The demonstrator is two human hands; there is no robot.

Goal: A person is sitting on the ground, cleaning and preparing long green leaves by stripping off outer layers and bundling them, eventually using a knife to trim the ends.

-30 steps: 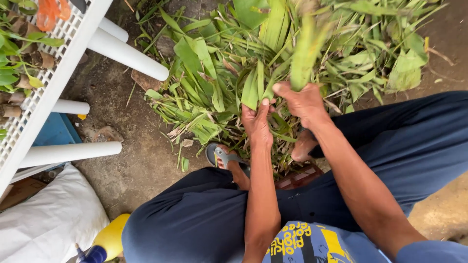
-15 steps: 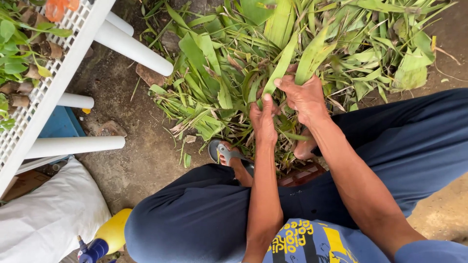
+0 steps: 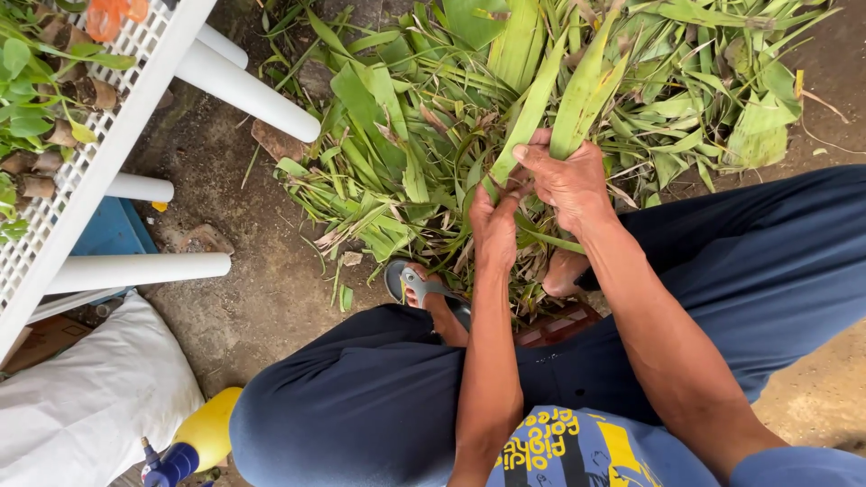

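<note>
I sit over a heap of cut green leaves (image 3: 424,117) spread on the dirt ground. My right hand (image 3: 570,180) grips a bundle of long broad leaves (image 3: 577,86) that stands up from its fist. Just left of it, my left hand (image 3: 494,227) is closed around the lower ends of the same leaves, the two hands touching. My feet, one in a grey sandal (image 3: 417,284), rest at the near edge of the heap, between my dark blue trouser legs.
A white lattice table (image 3: 99,158) with thick white tube legs (image 3: 244,86) stands at left, holding small potted plants (image 3: 27,117). Below it lie a white sack (image 3: 90,397), a yellow spray bottle (image 3: 203,433) and something blue (image 3: 113,230).
Both hands have stayed on the leaf bundle while my view has shifted. The leaves in my right hand have tilted a little to the left.
</note>
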